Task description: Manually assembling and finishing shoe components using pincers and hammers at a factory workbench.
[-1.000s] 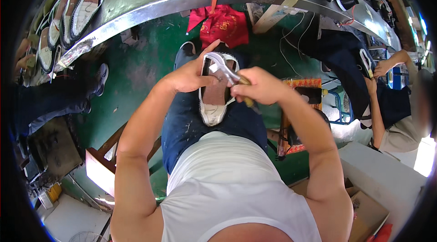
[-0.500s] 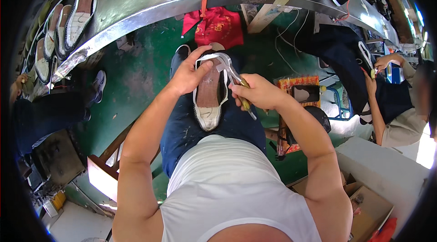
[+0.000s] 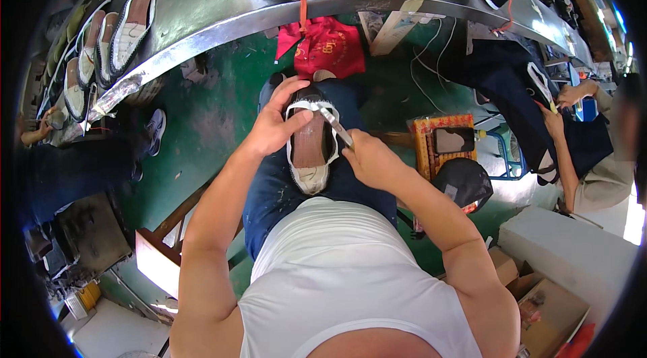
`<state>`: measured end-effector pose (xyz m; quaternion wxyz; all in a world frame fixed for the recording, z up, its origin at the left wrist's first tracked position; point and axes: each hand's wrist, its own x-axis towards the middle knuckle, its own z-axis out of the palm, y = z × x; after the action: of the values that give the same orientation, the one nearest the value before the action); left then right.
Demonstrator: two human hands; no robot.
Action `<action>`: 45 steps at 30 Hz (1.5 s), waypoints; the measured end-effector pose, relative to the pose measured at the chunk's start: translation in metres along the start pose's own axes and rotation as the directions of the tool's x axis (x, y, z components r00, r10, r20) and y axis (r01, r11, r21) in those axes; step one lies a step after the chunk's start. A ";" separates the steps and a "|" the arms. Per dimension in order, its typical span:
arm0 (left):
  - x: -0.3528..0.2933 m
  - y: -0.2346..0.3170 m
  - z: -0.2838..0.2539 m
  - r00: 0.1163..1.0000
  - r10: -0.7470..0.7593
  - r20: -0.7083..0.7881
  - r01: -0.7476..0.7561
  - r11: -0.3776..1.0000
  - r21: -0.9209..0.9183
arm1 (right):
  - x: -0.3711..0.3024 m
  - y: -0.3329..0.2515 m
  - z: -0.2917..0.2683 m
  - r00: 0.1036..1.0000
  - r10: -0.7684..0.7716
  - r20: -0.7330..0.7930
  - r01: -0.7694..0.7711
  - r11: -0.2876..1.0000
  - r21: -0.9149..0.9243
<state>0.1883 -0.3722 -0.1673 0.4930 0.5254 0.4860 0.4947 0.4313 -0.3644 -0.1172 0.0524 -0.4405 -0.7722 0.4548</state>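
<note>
An unfinished shoe (image 3: 309,146) lies sole side up on my lap, its brown inner board ringed by a white edge. My left hand (image 3: 273,122) is closed round the far left of the shoe, the thumb lying across its rim and the fingers over its dark outer side. In my right hand (image 3: 374,159) is a pair of metal pliers (image 3: 337,127), whose handles the fist mostly hides. The jaws reach the white edge at the shoe's far right; whether they pinch it I cannot make out.
Ahead curves a metal bench (image 3: 195,18) with several similar shoes (image 3: 131,28) on it. Red cloth (image 3: 328,48) hangs below its edge. A chair with an orange patterned seat (image 3: 424,149) stands to my right. Another person's hands (image 3: 554,119) work at the far right; a second person is at the left.
The pliers have swung so the jaws lie lower on the shoe's right edge, and the white strip no longer loops above it. My right hand has turned and lowered slightly; the left stays on the shoe.
</note>
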 end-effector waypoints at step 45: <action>-0.078 0.024 0.031 0.980 -0.051 -0.192 0.127 0.906 0.405 | 0.037 0.002 0.010 0.977 -0.042 -0.210 0.168 0.759 0.629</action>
<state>0.2170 -0.4525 -0.1470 0.3470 0.5492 0.6454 0.4018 0.4053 -0.3439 -0.1360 0.2961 -0.3916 -0.5851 0.6455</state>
